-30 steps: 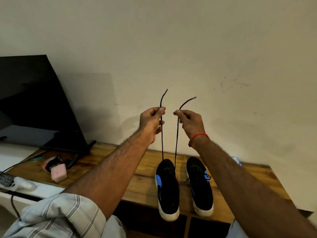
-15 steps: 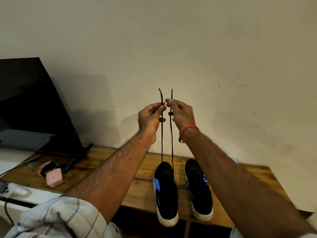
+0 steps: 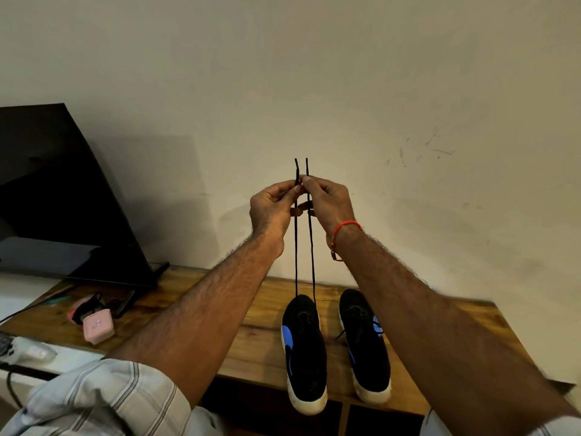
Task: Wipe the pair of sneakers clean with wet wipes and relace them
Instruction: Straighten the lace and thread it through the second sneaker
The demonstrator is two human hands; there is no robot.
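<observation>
Head view. Left hand pinching one black lace end between thumb and forefinger, remaining fingers curled; right hand pinching the other lace end likewise, fingertips touching at centre frame. Both lace strands hanging taut toward 6 o'clock into the left sneaker, resting on the wooden shelf. Right sneaker lying just beside, at 3 o'clock of its mate. Pink case sitting at 9 o'clock, near the dark screen.
</observation>
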